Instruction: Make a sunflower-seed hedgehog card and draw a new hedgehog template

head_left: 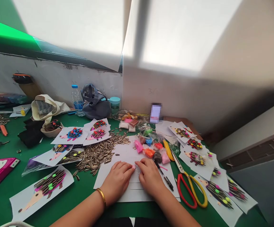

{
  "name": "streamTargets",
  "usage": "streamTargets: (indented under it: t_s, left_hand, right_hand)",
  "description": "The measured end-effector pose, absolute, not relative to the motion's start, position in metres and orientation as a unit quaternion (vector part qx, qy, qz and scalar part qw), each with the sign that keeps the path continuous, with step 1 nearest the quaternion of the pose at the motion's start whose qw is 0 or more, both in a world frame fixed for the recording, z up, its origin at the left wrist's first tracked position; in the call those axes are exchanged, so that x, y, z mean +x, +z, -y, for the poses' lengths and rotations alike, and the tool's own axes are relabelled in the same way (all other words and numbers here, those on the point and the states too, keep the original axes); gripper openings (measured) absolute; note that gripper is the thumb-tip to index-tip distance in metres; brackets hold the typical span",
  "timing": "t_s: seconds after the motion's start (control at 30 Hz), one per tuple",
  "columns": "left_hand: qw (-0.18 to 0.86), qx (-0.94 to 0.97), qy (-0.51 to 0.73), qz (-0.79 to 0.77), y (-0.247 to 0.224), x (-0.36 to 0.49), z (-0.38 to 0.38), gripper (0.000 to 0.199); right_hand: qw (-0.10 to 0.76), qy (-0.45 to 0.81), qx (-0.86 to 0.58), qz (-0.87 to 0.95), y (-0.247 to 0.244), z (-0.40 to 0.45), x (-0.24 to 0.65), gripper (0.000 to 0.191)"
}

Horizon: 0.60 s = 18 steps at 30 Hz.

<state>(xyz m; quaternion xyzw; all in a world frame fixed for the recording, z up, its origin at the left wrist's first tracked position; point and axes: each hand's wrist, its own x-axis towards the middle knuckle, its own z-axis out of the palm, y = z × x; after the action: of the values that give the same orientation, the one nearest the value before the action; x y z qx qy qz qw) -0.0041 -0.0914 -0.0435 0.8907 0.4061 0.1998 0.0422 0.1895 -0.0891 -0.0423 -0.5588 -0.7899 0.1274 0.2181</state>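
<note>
My left hand (119,176), with a gold bangle (101,197) at the wrist, rests on white paper (127,151). Its fingers are bent together, and a tiny pink piece of modelling clay (134,166) shows at the fingertips. Just across from it, my right hand (149,174) is curled closed, fingertips down on the same paper. Whatever it may hold is hidden. Faint drawn lines show on the sheet between the hands. A black pen (166,179) and a thin pink strip (163,168) lie beside my right hand.
Sunflower seeds (99,156) are heaped left of the paper. Bagged coloured clay (149,153), a yellow cutter (168,150) and red-and-yellow-handled scissors (186,181) lie right. Seed-covered hedgehog cards (44,192) flank both sides. A phone (155,113), bottle (76,101) and dark bag (95,104) stand behind.
</note>
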Motion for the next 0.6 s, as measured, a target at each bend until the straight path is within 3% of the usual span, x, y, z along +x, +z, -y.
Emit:
streamTargets:
  t_s: [0.6]
  left_hand:
    - [0.041,0.888,0.203,-0.411,-0.0439,-0.0029,0.0904,0.038]
  right_hand:
    - [0.223,0.153,-0.548,0.792,-0.0427,0.0877,0.1840,0.050]
